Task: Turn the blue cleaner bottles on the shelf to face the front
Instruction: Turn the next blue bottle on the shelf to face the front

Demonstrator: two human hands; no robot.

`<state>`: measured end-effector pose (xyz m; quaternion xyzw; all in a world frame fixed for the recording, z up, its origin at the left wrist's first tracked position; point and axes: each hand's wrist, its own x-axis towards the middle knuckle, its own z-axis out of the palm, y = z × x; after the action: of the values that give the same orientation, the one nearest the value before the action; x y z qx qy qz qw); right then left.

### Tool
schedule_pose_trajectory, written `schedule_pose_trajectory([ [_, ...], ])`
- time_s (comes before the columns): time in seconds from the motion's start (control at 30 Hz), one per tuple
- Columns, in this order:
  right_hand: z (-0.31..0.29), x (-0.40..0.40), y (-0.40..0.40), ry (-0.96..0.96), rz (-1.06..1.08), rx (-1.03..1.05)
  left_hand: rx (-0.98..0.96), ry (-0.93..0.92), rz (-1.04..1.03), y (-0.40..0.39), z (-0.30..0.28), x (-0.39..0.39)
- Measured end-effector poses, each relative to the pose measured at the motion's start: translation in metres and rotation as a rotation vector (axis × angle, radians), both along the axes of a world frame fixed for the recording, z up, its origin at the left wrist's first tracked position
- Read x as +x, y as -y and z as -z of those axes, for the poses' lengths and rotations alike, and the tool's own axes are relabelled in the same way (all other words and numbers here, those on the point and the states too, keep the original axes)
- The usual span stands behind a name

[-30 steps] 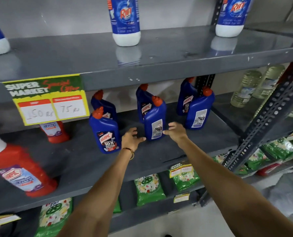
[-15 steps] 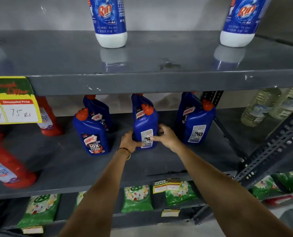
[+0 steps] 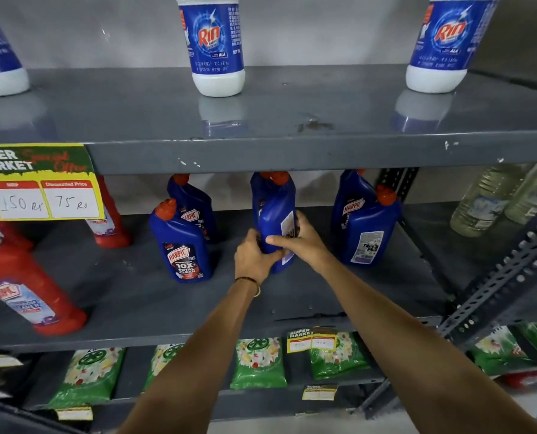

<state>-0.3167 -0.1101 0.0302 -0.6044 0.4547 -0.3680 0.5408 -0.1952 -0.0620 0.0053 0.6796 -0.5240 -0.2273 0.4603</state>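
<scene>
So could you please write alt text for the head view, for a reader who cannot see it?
Both hands, left and right, grip the middle front blue bottle on a grey shelf, its back label angled right. Blue bottles flank it.

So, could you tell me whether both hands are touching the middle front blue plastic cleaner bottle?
Touching: the head view shows the left hand and right hand wrapped around the middle front blue plastic cleaner bottle.

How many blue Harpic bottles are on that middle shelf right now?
6, in three front-back pairs: left front and rear; middle front in both hands, rear mostly hidden; right front and rear.
</scene>
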Motion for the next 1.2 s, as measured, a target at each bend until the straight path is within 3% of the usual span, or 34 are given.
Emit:
schedule_pose_trajectory([
  [0.1,-0.003,0.004,-0.002,0.043,0.085,-0.028,-0.009,0.128,0.043,-0.001,-0.003,-0.005],
  [0.37,-0.006,-0.02,-0.004,0.262,-0.175,0.051,0.417,-0.732,0.629,0.0,-0.011,0.033],
  [0.6,-0.014,-0.031,0.0,0.404,-0.372,0.192,0.443,-0.963,0.703,0.001,-0.002,0.032],
  [0.8,-0.013,-0.034,0.006,0.491,-0.254,0.201,0.324,-0.778,0.469,0.009,0.001,0.02],
  [0.93,-0.005,-0.038,0.01,0.393,-0.217,0.133,0.207,-0.57,0.236,0.012,0.011,0.01],
  [1.2,0.011,-0.042,0.011,0.303,-0.131,0.088,0.211,-0.344,0.179,0.016,0.025,0.02],
])
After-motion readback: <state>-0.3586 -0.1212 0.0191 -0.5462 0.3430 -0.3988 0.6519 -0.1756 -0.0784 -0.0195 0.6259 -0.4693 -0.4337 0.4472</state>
